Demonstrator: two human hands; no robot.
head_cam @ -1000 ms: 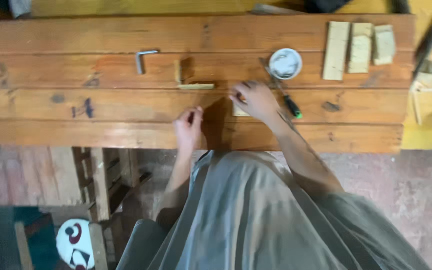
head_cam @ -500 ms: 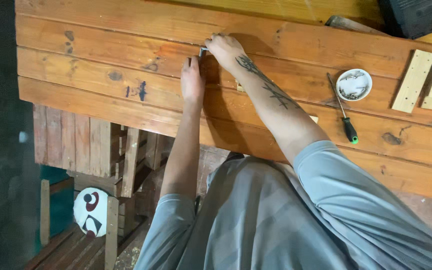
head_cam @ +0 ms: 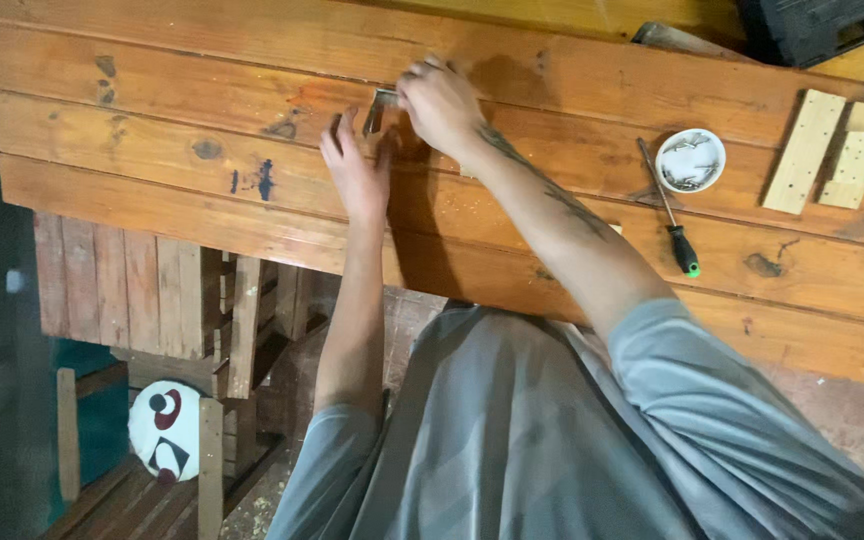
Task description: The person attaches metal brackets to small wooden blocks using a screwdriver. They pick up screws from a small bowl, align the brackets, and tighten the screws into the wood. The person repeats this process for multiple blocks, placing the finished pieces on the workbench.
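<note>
A small grey metal angle bracket [head_cam: 379, 104] lies on the wooden plank workbench [head_cam: 152, 120]. My right hand [head_cam: 439, 103] reaches across the bench and closes its fingers on the bracket's right end. Just below and to the left, my left hand [head_cam: 354, 170] rests flat on the planks, fingers spread, its fingertips beside the bracket. Part of the bracket is hidden under my right fingers.
A screwdriver with a black and green handle [head_cam: 674, 222] lies to the right, beside a small white dish of screws [head_cam: 690, 160]. Several pale wood blocks [head_cam: 805, 152] sit at the far right. A dark case [head_cam: 817, 28] is at the top right. Wooden pallets [head_cam: 152, 300] stand under the bench.
The view has swung, so the bench sits further right. My right hand has reached left to the metal bracket and taken hold of it; my left hand has followed alongside.
</note>
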